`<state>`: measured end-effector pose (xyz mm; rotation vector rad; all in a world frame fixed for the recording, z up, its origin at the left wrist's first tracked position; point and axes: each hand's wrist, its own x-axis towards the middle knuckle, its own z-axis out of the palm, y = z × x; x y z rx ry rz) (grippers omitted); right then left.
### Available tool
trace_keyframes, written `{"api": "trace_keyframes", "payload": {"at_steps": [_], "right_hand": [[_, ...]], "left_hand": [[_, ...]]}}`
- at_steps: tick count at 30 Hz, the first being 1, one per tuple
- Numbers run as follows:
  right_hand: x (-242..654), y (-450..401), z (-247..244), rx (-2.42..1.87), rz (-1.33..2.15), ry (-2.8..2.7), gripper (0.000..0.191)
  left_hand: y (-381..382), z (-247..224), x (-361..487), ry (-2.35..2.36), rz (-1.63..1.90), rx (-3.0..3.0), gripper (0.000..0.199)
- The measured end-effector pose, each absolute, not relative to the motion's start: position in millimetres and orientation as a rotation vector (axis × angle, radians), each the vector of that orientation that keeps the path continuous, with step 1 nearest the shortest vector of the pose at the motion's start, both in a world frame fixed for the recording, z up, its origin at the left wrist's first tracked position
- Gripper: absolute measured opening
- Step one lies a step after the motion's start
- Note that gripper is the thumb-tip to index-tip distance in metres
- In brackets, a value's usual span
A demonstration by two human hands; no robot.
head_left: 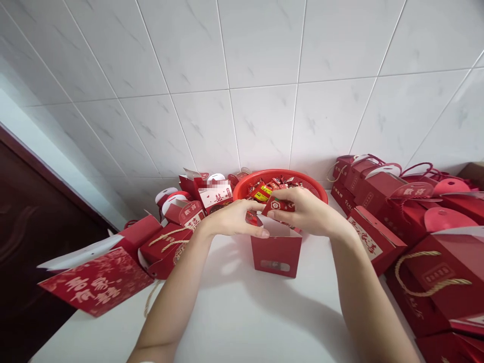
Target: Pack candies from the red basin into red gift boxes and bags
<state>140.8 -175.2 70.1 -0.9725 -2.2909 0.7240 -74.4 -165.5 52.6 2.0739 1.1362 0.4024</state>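
Observation:
A red box [276, 253] with a small oval window stands open at the top on the white table [227, 312]. Over its left edge is my left hand [236, 218], its fingers closed around a small red packet [252, 219]. My right hand [297, 209] is above the box's right side and grips a red packet with a white emblem [276, 205]. Just behind the box sits a red plastic basket [319, 187] holding several red wrapped sweets [282, 183] and a yellow-labelled packet [262, 192]. The inside of the box is mostly hidden by my hands.
Red gift boxes [434, 272] with rope handles crowd the right side, some stacked. More red boxes [166, 247] stand at the left, one with a raised printed flap [98, 282]. A tiled wall [260, 111] rises behind the table.

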Motion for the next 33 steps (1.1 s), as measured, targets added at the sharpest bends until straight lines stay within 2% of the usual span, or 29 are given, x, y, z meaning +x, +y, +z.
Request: {"api": "trace_keyframes", "payload": {"at_steps": [6, 11, 15, 21, 33], "right_hand": [[140.5, -171.5, 66.2, -0.952, 0.834, -2.579, 0.008], [144.2, -170.4, 69.8, -1.001, 0.877, -2.635, 0.019], [143.7, -169.3, 71.3, -1.013, 0.893, -2.708, 0.015], [142.1, -167.2, 68.2, -0.931, 0.966, -2.773, 0.032], [142.6, -162.6, 62.7, -0.9, 1.002, -2.796, 0.026]], "left_hand": [[-163.6, 52.9, -75.6, 1.08, 0.385, 2.109, 0.055], [-162.8, 53.5, -76.8, 1.044, 0.374, 2.125, 0.059], [-162.2, 52.9, -76.8, 0.998, 0.378, 2.134, 0.057], [-159.8, 50.4, -77.4, 0.92, 0.403, 2.125, 0.054], [-158.4, 50.4, -78.1, 0.902, 0.399, 2.09, 0.049]]}}
